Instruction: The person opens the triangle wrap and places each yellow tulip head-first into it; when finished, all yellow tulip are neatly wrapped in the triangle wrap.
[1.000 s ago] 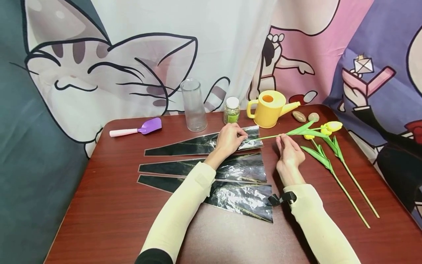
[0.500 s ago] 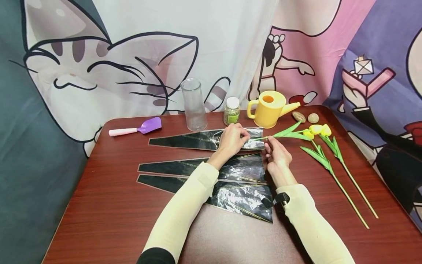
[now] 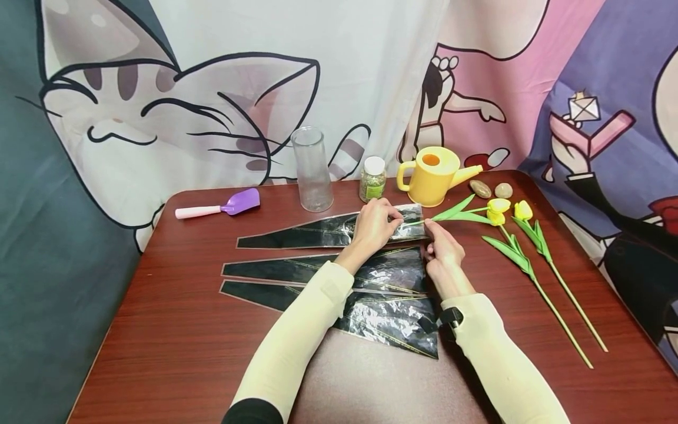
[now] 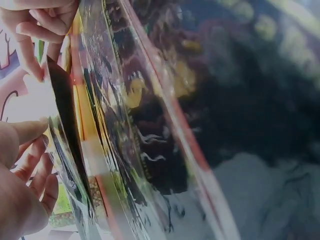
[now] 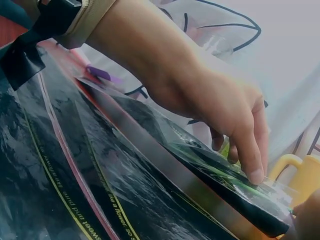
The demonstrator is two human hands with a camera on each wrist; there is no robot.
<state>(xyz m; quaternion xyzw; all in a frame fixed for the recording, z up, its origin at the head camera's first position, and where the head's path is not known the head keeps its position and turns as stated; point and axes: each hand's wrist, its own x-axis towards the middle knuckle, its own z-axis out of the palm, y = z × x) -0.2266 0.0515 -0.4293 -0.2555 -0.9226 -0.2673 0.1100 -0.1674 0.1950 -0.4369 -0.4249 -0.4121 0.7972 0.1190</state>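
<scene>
Tulip stem between both grips, entering sleeve.

Reddish-brown wooden table before a cartoon-cat curtain.

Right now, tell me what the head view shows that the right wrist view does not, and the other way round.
Only the head view shows the right hand pinching a tulip by its stem, two more tulips on the table, the glass vase, the jar, two stones and two further sleeves.

Only the right wrist view shows gold lettering along a sleeve edge.

Both show the left hand gripping the top plastic sleeve, the yellow watering can and the purple scoop.
</scene>
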